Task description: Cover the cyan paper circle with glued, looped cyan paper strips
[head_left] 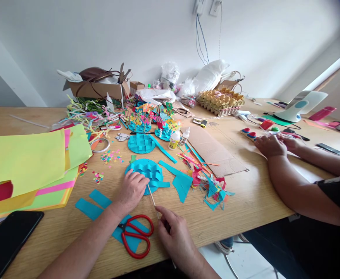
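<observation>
A blue paper disc (155, 170) with looped, wave-like paper strips lies in the middle of the table. My left hand (132, 189) grips its near left edge, fingers curled over the paper. In my right hand (174, 234) is a thin wooden stick (152, 198), pinched between thumb and fingers. Its far end meets the disc beside my left thumb. Red-handled scissors (137, 236) rest on blue paper strips (90, 209) between my forearms. A similar blue disc (141, 143) lies just beyond, and a blue paper offcut (183, 186) is at the right.
Two glue bottles (174, 140) stand behind the disc near decorated paper fish pieces (165, 116). Coloured sheets (27, 155) and a black phone (12, 240) lie left. Paper scraps (213, 190) and cardboard (216, 151) are right. Another person's hands (271, 145) work farther right.
</observation>
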Demonstrator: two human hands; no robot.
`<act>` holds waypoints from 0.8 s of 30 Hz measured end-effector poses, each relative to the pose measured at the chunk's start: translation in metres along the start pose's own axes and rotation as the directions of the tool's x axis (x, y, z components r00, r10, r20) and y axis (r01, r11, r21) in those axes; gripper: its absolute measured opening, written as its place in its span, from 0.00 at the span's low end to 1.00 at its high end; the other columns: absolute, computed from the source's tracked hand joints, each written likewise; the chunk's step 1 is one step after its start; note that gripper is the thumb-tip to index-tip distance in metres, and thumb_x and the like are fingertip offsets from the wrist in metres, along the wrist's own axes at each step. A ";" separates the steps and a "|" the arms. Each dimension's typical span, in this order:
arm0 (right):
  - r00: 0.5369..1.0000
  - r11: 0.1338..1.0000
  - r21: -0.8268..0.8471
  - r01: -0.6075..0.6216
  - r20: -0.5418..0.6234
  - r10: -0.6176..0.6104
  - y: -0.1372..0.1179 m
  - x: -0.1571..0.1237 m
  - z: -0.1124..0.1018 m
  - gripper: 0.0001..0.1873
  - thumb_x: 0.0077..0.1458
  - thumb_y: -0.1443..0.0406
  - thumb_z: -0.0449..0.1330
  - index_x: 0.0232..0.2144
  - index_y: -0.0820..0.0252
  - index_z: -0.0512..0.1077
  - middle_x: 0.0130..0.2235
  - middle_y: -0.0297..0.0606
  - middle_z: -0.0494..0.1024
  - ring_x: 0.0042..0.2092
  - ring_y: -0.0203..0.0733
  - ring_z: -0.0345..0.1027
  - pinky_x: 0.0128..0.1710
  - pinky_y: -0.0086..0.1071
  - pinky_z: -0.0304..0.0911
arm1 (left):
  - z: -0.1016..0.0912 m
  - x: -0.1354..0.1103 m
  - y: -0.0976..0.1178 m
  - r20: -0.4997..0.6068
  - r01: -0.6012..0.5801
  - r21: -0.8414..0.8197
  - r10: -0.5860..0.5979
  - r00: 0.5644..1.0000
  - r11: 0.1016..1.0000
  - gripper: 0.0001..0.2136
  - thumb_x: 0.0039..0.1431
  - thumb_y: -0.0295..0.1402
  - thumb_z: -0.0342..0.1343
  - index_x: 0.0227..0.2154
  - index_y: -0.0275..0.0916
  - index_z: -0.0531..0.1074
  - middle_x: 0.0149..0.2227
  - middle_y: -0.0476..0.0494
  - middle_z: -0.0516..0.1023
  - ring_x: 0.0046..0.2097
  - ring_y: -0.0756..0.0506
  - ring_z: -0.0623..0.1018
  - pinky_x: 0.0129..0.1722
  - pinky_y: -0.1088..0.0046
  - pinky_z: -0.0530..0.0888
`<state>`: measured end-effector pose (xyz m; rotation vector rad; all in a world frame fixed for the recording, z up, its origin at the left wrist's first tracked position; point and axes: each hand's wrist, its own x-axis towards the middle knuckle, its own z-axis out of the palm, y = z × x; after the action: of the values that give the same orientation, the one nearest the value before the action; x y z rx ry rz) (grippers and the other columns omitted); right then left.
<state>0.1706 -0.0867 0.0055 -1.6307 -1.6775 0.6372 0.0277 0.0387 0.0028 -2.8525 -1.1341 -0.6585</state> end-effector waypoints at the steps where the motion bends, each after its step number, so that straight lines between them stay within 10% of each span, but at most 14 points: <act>1: 1.000 1.000 -0.003 0.001 0.004 -0.001 0.000 0.001 0.000 0.21 0.43 0.74 0.49 0.40 0.67 0.72 0.23 0.36 0.74 0.23 0.34 0.65 0.26 0.25 0.62 | 0.000 0.000 0.000 -0.004 -0.001 0.001 0.001 1.000 1.000 0.08 0.54 0.23 0.50 0.34 0.41 0.70 0.35 0.45 0.75 0.41 0.43 0.71 0.49 0.55 0.62; 15: 1.000 1.000 -0.012 -0.002 -0.024 0.002 0.001 0.001 0.000 0.20 0.44 0.74 0.49 0.39 0.67 0.74 0.22 0.36 0.74 0.23 0.34 0.65 0.27 0.25 0.62 | -0.006 0.000 0.001 0.017 -0.012 -0.033 0.013 1.000 0.999 0.10 0.53 0.22 0.50 0.36 0.41 0.70 0.38 0.46 0.75 0.42 0.43 0.71 0.51 0.53 0.60; 24: 0.996 0.998 0.007 0.057 -0.064 -0.056 0.004 -0.006 -0.009 0.20 0.47 0.72 0.49 0.42 0.64 0.71 0.25 0.35 0.74 0.24 0.34 0.66 0.28 0.25 0.63 | -0.049 0.002 -0.024 -0.094 0.014 -0.113 -0.025 0.995 0.993 0.10 0.57 0.25 0.44 0.36 0.39 0.70 0.37 0.44 0.75 0.42 0.44 0.72 0.46 0.61 0.68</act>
<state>0.1795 -0.0935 0.0069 -1.5752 -1.6658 0.5581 -0.0057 0.0502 0.0443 -2.8679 -1.1485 -0.8773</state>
